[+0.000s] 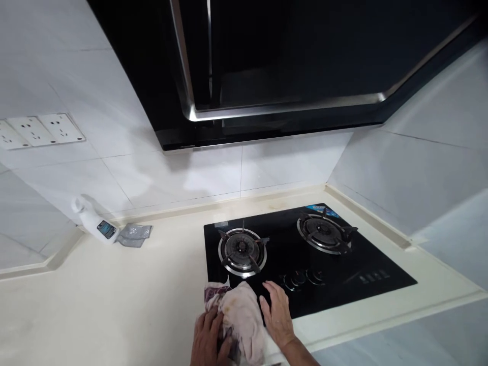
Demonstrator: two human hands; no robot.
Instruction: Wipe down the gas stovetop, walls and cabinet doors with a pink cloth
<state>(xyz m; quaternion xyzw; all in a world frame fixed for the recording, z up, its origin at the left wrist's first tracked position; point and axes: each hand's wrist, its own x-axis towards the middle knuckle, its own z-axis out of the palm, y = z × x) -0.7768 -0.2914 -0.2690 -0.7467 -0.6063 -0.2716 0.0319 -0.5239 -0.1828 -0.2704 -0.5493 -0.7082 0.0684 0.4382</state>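
Note:
A crumpled pinkish-white cloth (244, 317) with brown stains and a dark patterned part lies across the front left corner of the black gas stove (274, 284). At its left side, my left hand (209, 335) has its bent fingers on the fabric, gripping it. My right hand (278, 315) is open just right of the cloth, over the front edge of the stove, with nothing in it. Two control knobs (305, 278) sit a little beyond its fingers. The left burner (242, 251) lies behind the cloth, and the right burner (325, 233) is farther back.
A black range hood (290, 66) hangs low over the stove. On the pale countertop (152, 290), a white bottle (93, 221) leans against the wall at the left, beside a grey flat packet (135, 235). Wall sockets (41, 130) are at the far left.

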